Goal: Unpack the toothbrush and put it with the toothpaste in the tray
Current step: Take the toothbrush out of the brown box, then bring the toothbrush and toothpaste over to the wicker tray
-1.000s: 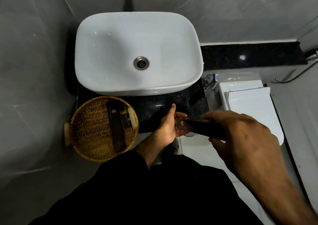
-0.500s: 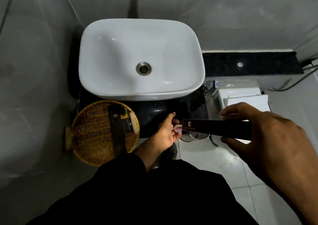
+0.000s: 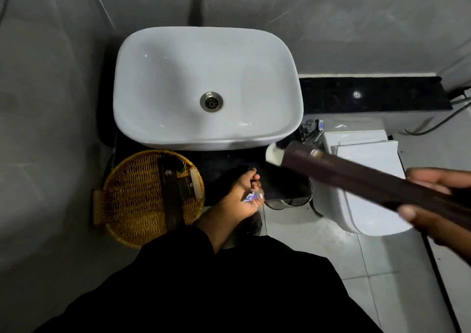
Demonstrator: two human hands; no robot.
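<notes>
- Head view: right hand (image 3: 433, 205) pinches a long dark box (image 3: 356, 177), blurred, its white flap open
- left hand (image 3: 237, 197) closes on a small white tube (image 3: 252, 197), probably toothpaste
- wicker tray (image 3: 127, 205) beside it holds dark packets, below the white sink (image 3: 254, 78)

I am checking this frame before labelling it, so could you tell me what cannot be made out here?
- Head view: the small packet in the left hand is mostly covered by its fingers.
- The brown box is motion-blurred, print unreadable.
- The right hand is blurred and cut by the right edge.
- Wicker tray: labels too small.
</notes>
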